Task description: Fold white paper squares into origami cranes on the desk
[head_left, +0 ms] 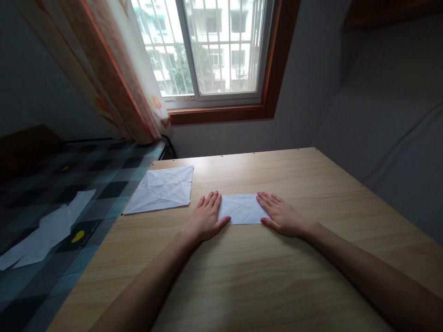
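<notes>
A folded sheet of white paper (pixel 241 210) lies flat on the wooden table (pixel 221 276), with diagonal creases showing faintly in it. My left hand (pixel 206 217) rests palm down over its left end, fingers stretched out and the thumb along the near edge. Over the right end lies my right hand (pixel 281 216), also flat, its thumb near the lower right corner. The paper's two ends are partly hidden under the hands. Farther left on the table is a larger creased sheet of white paper (pixel 166 186), apart from both hands.
To the left stands a bed with a checked cover (pixel 114 161), and white paper strips (pixel 51 230) lie on it. Behind the table are a barred window (pixel 224 50) and an orange curtain (pixel 100 60). A cable (pixel 404 138) runs along the right wall.
</notes>
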